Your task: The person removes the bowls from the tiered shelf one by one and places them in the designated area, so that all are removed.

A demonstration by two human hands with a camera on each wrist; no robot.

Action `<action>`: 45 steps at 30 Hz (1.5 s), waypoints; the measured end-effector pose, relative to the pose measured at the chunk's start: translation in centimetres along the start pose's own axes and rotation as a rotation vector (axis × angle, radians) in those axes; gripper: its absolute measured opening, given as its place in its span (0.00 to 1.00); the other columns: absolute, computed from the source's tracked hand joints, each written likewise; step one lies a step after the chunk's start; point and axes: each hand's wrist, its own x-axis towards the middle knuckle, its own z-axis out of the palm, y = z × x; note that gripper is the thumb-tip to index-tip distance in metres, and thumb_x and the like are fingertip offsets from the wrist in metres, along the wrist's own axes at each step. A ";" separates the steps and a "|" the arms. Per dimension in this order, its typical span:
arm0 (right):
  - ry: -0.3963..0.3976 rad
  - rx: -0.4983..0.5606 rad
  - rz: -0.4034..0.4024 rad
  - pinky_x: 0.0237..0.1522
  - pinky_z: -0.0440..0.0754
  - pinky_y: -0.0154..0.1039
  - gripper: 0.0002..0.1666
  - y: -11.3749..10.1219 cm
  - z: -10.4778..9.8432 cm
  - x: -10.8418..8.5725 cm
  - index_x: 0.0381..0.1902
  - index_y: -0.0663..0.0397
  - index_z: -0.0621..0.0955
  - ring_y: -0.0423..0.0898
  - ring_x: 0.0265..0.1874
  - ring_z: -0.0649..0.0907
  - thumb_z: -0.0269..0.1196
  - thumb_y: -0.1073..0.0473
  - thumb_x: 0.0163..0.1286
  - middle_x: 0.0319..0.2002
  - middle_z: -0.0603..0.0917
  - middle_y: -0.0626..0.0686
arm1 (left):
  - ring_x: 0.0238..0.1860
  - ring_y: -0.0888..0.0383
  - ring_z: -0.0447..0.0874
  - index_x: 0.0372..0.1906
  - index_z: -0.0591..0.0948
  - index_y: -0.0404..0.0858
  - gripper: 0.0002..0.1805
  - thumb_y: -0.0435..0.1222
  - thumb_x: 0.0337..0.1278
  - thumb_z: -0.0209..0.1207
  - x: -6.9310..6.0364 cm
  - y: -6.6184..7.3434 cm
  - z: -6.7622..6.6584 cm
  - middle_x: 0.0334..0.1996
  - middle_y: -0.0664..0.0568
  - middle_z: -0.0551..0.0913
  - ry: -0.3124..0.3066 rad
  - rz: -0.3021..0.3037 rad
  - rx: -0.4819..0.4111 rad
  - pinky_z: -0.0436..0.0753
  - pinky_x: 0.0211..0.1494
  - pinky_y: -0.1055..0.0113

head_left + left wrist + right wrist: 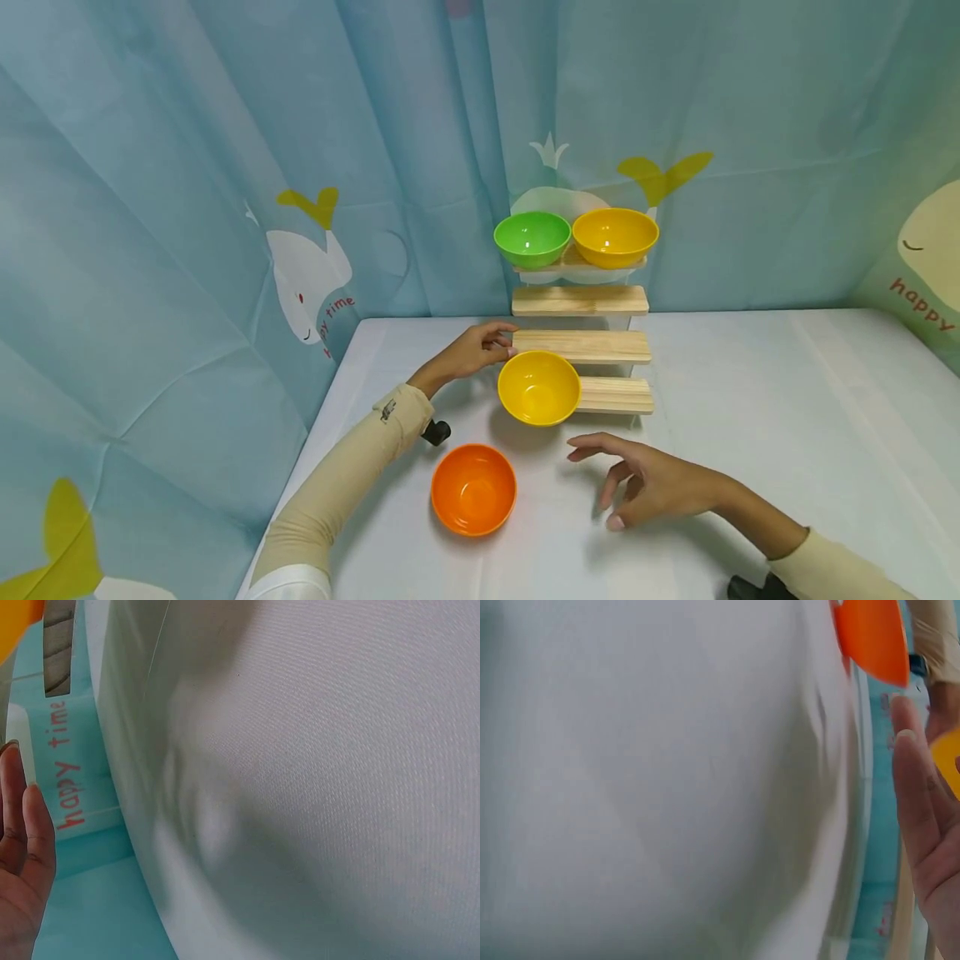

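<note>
Shelving the lower yellow bowl (pixel 538 388) seems nearly done; left hand (pixel 472 350) and right hand (pixel 660 483) spread; orange bowl (pixel 474 490) likely needs gripping next

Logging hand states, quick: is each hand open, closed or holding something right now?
Left hand: beside the lower yellow bowl; grip cannot be told.
Right hand: open, holding nothing.

From above, the head camera looked forward and down over a white table (pixel 750 400) toward a blue curtain (pixel 420 125). Both wrist cameras, tipped sideways, looked closely along the table; the right shared the orange bowl (pixel 473 490) with the head view, the left the curtain.
</note>
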 end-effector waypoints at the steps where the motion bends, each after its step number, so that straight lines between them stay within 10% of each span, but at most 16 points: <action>1: 0.026 -0.006 -0.008 0.34 0.87 0.42 0.48 -0.1 -0.2 -0.2 0.77 0.53 0.59 0.53 0.38 0.86 0.68 0.70 0.63 0.69 0.67 0.63 | 0.50 0.51 0.83 0.72 0.71 0.41 0.27 0.40 0.71 0.59 0.0 0.0 0.0 0.55 0.41 0.81 0.002 -0.001 -0.002 0.82 0.60 0.49; 7: 0.270 -0.114 -0.043 0.31 0.86 0.41 0.40 -0.7 -1.5 -0.7 0.73 0.59 0.63 0.50 0.32 0.87 0.65 0.72 0.66 0.63 0.75 0.45 | 0.51 0.49 0.83 0.72 0.69 0.38 0.29 0.40 0.71 0.59 -0.1 0.0 0.0 0.55 0.39 0.80 -0.005 -0.005 -0.024 0.80 0.62 0.45; 16: 0.588 -0.215 0.018 0.27 0.82 0.40 0.39 -0.9 -1.9 0.9 0.73 0.60 0.61 0.53 0.26 0.85 0.65 0.67 0.69 0.61 0.73 0.67 | 0.51 0.49 0.83 0.72 0.70 0.38 0.29 0.40 0.71 0.59 -0.2 0.2 -0.1 0.56 0.39 0.80 -0.003 -0.006 -0.026 0.80 0.62 0.45; 40: 0.549 -0.082 0.119 0.38 0.87 0.40 0.67 0.6 -1.4 5.9 0.81 0.45 0.43 0.53 0.33 0.85 0.76 0.59 0.58 0.72 0.57 0.72 | 0.53 0.49 0.84 0.71 0.71 0.40 0.27 0.38 0.71 0.59 -0.1 0.1 0.1 0.57 0.39 0.80 0.009 -0.020 -0.024 0.82 0.61 0.50; 45: 0.573 -0.111 0.126 0.49 0.85 0.44 0.71 0.7 -1.2 7.0 0.81 0.44 0.42 0.63 0.53 0.81 0.79 0.56 0.55 0.75 0.57 0.67 | 0.52 0.49 0.84 0.71 0.71 0.40 0.27 0.38 0.71 0.59 0.0 0.2 0.1 0.56 0.39 0.80 0.009 -0.020 -0.027 0.82 0.61 0.50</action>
